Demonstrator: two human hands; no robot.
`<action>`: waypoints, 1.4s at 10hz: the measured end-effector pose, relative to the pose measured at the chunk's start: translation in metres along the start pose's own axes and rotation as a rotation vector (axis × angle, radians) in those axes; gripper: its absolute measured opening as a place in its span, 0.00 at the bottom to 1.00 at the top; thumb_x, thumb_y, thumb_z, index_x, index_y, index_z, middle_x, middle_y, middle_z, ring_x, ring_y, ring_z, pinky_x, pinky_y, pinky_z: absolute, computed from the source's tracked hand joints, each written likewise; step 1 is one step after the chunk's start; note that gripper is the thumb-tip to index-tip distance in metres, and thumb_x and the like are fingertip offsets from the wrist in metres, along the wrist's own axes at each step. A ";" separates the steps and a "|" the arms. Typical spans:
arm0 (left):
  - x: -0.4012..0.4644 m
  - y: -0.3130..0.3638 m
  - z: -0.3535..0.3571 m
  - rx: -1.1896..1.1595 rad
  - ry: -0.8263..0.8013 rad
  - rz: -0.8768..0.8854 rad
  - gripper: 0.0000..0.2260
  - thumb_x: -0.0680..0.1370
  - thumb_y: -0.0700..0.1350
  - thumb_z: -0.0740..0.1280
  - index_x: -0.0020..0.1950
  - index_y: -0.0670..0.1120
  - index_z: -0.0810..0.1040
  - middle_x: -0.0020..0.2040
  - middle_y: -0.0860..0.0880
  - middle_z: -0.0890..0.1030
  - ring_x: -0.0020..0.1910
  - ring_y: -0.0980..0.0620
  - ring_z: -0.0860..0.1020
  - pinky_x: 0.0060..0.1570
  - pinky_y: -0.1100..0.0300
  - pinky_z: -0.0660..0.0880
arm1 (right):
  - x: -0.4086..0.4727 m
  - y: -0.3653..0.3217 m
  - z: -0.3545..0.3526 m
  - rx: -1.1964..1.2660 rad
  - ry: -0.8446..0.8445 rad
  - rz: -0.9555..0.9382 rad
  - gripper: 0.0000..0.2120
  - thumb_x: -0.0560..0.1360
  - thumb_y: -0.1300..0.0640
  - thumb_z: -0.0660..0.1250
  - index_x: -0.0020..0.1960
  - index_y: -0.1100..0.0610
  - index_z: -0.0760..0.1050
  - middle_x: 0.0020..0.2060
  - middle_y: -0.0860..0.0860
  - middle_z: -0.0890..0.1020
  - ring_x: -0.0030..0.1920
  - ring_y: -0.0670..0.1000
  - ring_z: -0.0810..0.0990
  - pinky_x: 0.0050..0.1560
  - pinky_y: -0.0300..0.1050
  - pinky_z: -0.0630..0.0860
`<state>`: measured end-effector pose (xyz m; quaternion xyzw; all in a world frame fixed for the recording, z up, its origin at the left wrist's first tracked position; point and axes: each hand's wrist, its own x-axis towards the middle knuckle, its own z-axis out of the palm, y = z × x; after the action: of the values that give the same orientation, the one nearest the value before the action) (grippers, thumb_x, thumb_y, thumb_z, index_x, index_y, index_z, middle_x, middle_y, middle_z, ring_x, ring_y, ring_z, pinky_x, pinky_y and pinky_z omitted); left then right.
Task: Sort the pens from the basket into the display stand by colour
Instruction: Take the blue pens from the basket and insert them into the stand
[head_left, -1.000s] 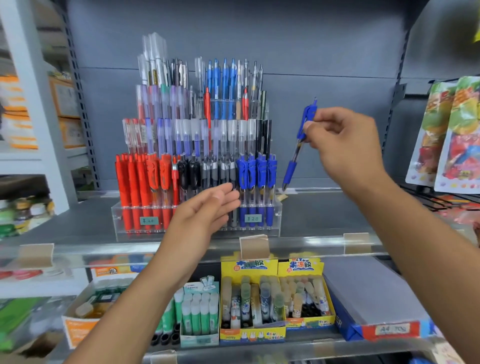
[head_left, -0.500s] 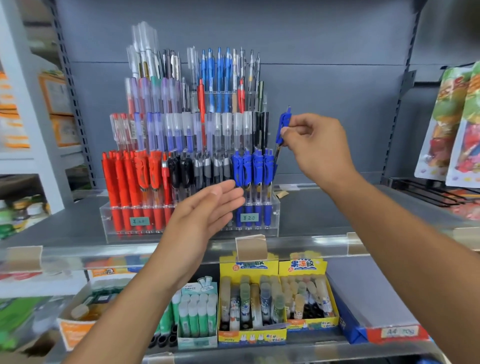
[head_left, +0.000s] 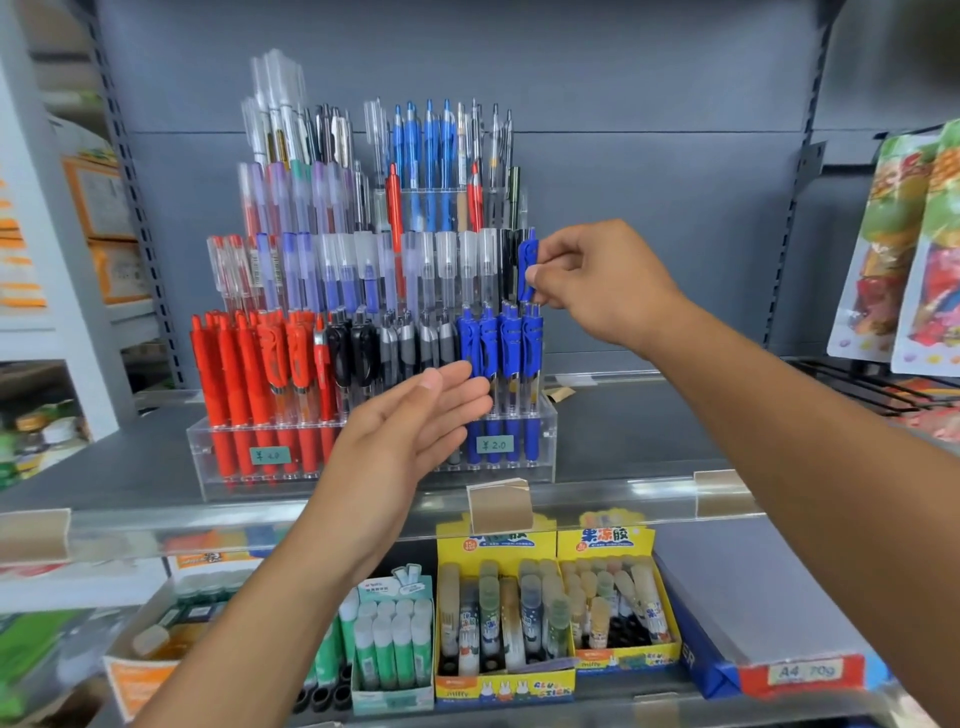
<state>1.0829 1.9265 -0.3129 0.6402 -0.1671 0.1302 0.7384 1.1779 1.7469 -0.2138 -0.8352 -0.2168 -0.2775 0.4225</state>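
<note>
A clear tiered display stand (head_left: 545, 441) sits on the grey shelf, its front row holding red pens (head_left: 244, 374) on the left, black and grey pens in the middle, blue pens (head_left: 501, 343) on the right. My right hand (head_left: 602, 286) pinches the top of a blue pen (head_left: 527, 265), upright just above the right end of the blue row. My left hand (head_left: 410, 431) hovers flat, fingers straight, in front of the stand's middle and holds nothing. No basket shows.
Upper tiers hold clear-capped, purple and blue pens. Below the shelf edge stand yellow glue-stick boxes (head_left: 550, 613), green glue sticks (head_left: 392, 644) and a pack of A4 paper (head_left: 769, 623). Packaged goods (head_left: 904, 249) hang at the right.
My right hand has carried the blue pen leftward from open air to the right end of the blue row, turning it upright. The left hand has barely moved.
</note>
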 end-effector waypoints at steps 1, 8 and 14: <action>0.001 0.001 0.001 0.001 0.000 -0.003 0.22 0.74 0.55 0.59 0.64 0.47 0.77 0.57 0.51 0.84 0.59 0.54 0.81 0.64 0.55 0.72 | 0.001 0.001 -0.001 -0.035 -0.003 -0.001 0.04 0.77 0.61 0.68 0.43 0.59 0.79 0.32 0.50 0.83 0.34 0.43 0.82 0.52 0.44 0.81; 0.003 -0.001 0.006 -0.008 0.002 -0.021 0.22 0.74 0.55 0.59 0.64 0.47 0.77 0.57 0.51 0.84 0.58 0.55 0.81 0.63 0.56 0.72 | -0.016 0.024 0.004 -0.030 -0.205 0.089 0.06 0.75 0.63 0.70 0.40 0.57 0.79 0.34 0.55 0.85 0.41 0.56 0.85 0.51 0.54 0.81; -0.006 0.010 -0.015 0.224 0.102 0.114 0.11 0.82 0.42 0.60 0.60 0.52 0.78 0.54 0.55 0.84 0.55 0.59 0.81 0.56 0.63 0.77 | -0.066 0.017 0.018 -0.104 0.158 -0.002 0.06 0.78 0.60 0.63 0.51 0.51 0.76 0.40 0.41 0.79 0.41 0.38 0.77 0.41 0.19 0.67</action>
<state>1.0743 1.9430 -0.3081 0.7006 -0.1500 0.2223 0.6613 1.1436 1.7443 -0.2756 -0.8314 -0.1689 -0.3537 0.3938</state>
